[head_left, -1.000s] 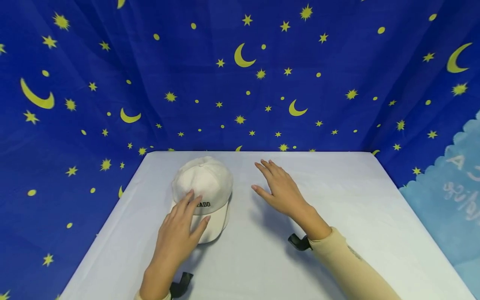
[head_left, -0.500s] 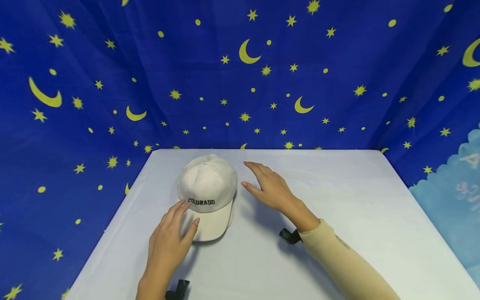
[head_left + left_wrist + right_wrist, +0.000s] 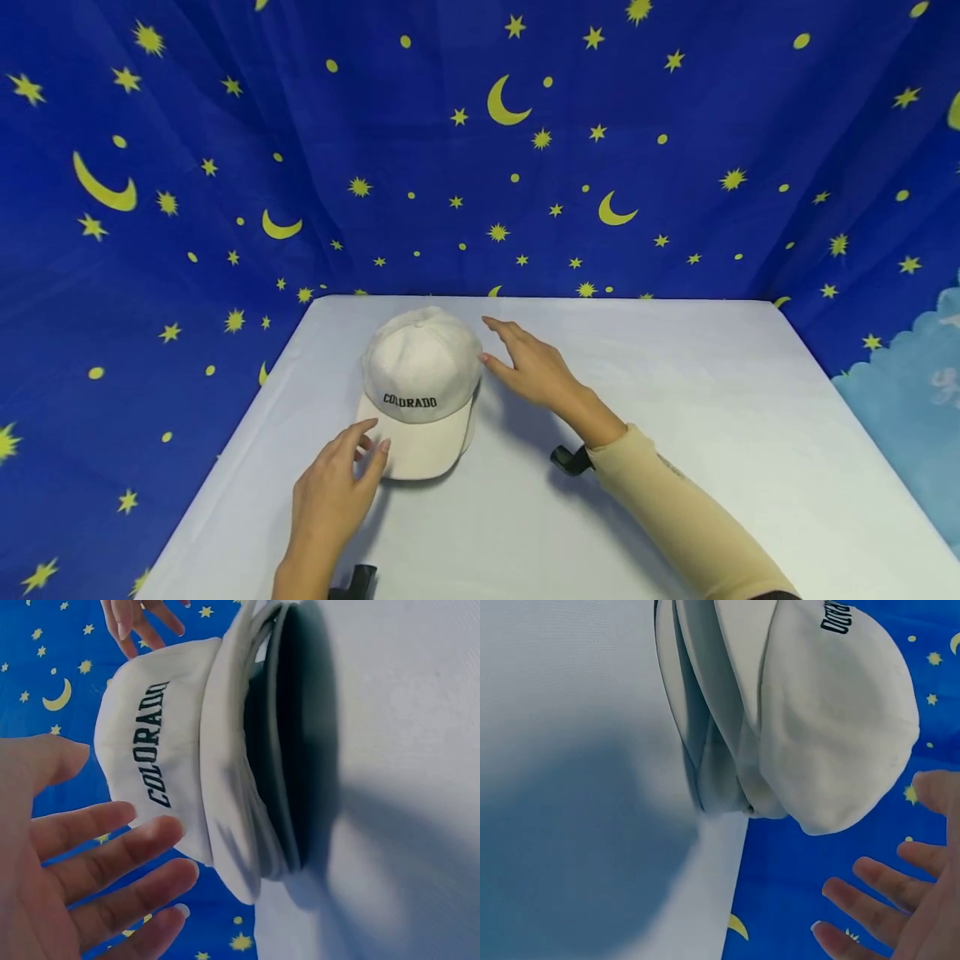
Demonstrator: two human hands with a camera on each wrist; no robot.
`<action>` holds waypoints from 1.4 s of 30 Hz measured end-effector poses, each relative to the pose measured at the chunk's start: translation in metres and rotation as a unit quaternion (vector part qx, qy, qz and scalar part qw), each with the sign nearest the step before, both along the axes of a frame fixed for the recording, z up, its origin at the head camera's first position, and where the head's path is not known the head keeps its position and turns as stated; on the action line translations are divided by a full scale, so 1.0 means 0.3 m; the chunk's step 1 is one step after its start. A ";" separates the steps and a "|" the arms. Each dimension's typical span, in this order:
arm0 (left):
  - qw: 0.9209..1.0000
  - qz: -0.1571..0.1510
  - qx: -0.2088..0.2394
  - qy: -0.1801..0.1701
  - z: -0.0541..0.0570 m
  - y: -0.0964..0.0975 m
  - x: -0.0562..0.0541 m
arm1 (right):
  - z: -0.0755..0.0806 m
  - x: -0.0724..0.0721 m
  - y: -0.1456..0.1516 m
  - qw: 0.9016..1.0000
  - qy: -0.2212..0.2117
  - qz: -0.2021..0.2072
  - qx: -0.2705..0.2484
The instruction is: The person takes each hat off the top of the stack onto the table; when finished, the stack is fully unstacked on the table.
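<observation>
A white cap with "COLORADO" in dark letters sits toward the left of the table, its brim facing me. Both wrist views reveal further brims layered under the top one, so it tops a stack of caps. My left hand is at the brim's left front corner, fingers loosely bent and holding nothing. On the other side, my right hand is spread beside the crown, thumb tip right at its edge. In the right wrist view the right hand's fingers show apart from the cap.
A white cloth covers the table. Behind it and at the sides hangs a blue curtain with yellow moons and stars. A light blue panel stands at the right. Black wrist-camera mounts stick out below both wrists.
My left hand has drawn back from over the cap's front to the brim's left corner, uncovering the lettering. My right hand has come left, closer to the crown. The head view has shifted slightly.
</observation>
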State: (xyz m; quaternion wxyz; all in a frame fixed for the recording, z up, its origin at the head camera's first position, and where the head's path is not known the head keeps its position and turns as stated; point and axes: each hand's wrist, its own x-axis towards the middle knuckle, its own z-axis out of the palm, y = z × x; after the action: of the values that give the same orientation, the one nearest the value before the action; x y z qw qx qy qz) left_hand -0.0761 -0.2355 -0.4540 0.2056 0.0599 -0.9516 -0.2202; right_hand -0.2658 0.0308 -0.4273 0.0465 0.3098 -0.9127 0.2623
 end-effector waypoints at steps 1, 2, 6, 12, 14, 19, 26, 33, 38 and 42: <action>1.000 0.003 0.002 -0.006 -0.002 -0.001 -0.002 | -0.003 -0.003 -0.002 1.000 -0.001 0.001 -0.003; 1.000 0.007 0.003 -0.012 -0.004 -0.003 -0.004 | -0.005 -0.006 -0.004 1.000 -0.002 0.001 -0.005; 0.999 0.021 0.008 -0.034 -0.013 -0.012 -0.012 | -0.019 -0.014 -0.013 1.000 -0.001 0.006 -0.010; 0.997 0.036 0.016 -0.066 -0.032 -0.032 -0.014 | -0.042 -0.017 -0.025 1.000 0.015 0.009 -0.023; 0.996 0.039 0.020 -0.072 -0.039 -0.038 -0.014 | -0.050 -0.016 -0.028 0.999 0.013 0.009 -0.028; 0.995 0.050 0.025 -0.087 -0.050 -0.055 -0.009 | -0.073 -0.012 -0.044 0.999 0.001 0.018 -0.031; 0.992 0.072 0.032 -0.095 -0.058 -0.072 -0.021 | -0.090 -0.021 -0.070 0.999 0.006 0.013 -0.034; 0.982 0.082 0.044 -0.163 -0.057 -0.088 -0.038 | -0.087 -0.042 -0.083 1.000 -0.008 -0.020 -0.015; 0.974 0.072 0.059 -0.208 -0.063 -0.099 -0.052 | -0.089 -0.053 -0.091 0.999 -0.013 -0.039 -0.009; 0.970 0.062 0.066 -0.224 -0.068 -0.105 -0.063 | -0.091 -0.058 -0.097 0.998 -0.014 -0.049 -0.023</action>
State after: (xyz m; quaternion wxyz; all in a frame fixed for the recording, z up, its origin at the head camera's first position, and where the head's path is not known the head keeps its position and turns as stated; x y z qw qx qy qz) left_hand -0.0950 -0.2670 -0.4746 -0.0040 0.1797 -0.9512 -0.2509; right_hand -0.2834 0.0018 -0.4547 0.0534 0.2595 -0.9213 0.2846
